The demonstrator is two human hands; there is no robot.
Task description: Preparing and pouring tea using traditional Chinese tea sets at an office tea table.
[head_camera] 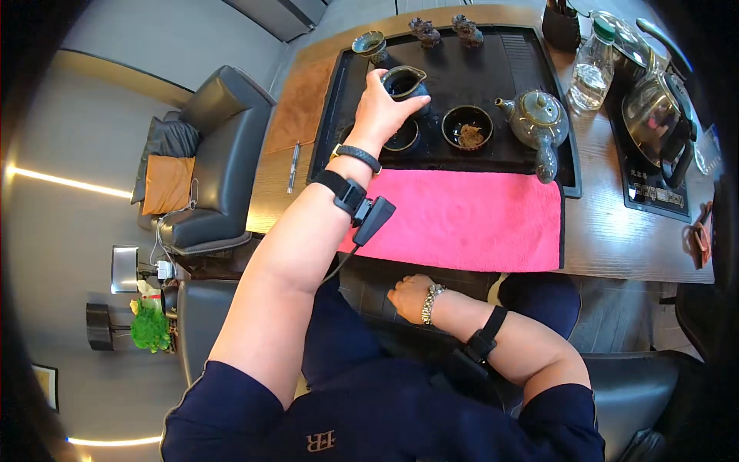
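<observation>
My left hand (381, 110) grips a dark glazed tea pitcher (413, 86), thumb on its near right side and fingers on its left. The pitcher is over the black tea tray (479, 63); I cannot tell whether it touches it. Partly behind my hand sits a dark tea bowl (404, 137). Right of that, another dark bowl (466, 128) holds a brown lump. A grey-green side-handled teapot (541, 118) stands at the tray's right, its spout facing left. My right hand (413, 297) hangs below the table edge, fingers curled, nothing visible in it.
A pink towel (462, 222) covers the table's front. A strainer on a stand (369, 45) and two small figurines (466, 32) line the tray's far side. Rightward stand a water bottle (592, 75) and a glass kettle (655, 124) on a hot plate. A pen (294, 167) lies left.
</observation>
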